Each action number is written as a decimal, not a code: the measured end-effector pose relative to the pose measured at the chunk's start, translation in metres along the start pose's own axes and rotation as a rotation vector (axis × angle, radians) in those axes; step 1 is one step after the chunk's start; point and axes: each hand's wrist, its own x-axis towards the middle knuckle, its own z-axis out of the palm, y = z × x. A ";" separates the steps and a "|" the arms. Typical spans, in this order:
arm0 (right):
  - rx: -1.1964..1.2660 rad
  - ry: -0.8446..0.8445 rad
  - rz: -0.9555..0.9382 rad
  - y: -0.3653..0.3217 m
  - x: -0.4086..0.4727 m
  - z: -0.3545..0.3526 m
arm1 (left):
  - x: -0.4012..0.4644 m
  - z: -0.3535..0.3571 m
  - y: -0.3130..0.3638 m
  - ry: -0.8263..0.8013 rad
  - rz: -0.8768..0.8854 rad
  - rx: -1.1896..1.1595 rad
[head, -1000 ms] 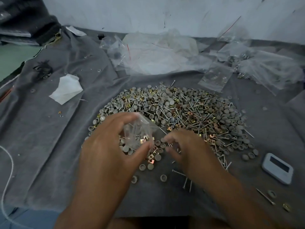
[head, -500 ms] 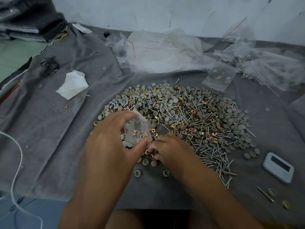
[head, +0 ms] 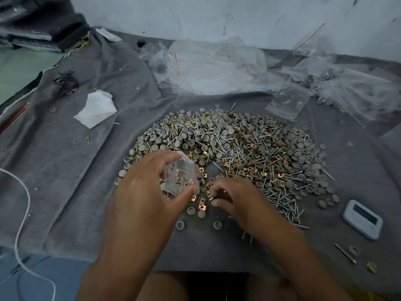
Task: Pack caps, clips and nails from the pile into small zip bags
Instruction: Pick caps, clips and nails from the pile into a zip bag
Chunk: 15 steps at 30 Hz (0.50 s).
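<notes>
- Pile [head: 234,153] of grey caps, brass clips and nails: large, spread across the middle of the grey cloth [head: 65,170], directly ahead of both hands. Most of the job is judged left to do.
- Small zip bag [head: 181,178]: held at the near left edge of the pile, mouth turned toward the right hand. A few brass clips and pale caps show through the plastic; judged part-filled, not ready to seal.
- Left hand [head: 149,192]: fingers above and thumb below curl round the bag, gripping it.
- Right hand [head: 236,198]: down at the pile's near edge, just beside the bag, fingers curled in. Appears to be pinching up a clip or nail, but the piece itself is too small to make out.
- Loose strays near the hands: some caps [head: 196,212] and clips [head: 202,204] lie apart from the main heap.
- Filled bags [head: 355,92]: a heap of clear bags with parts inside sits at far right, well apart from the pile. Judged as work already done.
- Empty bags [head: 217,66]: clear stock lies at the far edge near the wall, so supply remains.
- White device [head: 362,219]: rests on the cloth to the right of the pile.
</notes>
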 end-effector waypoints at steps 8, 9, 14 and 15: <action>-0.088 0.244 -0.094 0.001 -0.004 0.001 | 0.000 0.001 -0.002 -0.003 0.003 -0.006; -0.053 0.257 -0.087 0.000 -0.004 0.001 | 0.000 0.001 -0.002 -0.002 0.007 -0.010; -0.079 0.247 -0.004 0.005 -0.005 0.005 | 0.000 0.000 -0.002 -0.009 0.016 -0.001; -0.074 0.243 0.005 0.006 -0.006 0.004 | 0.000 0.000 -0.003 -0.005 0.016 0.001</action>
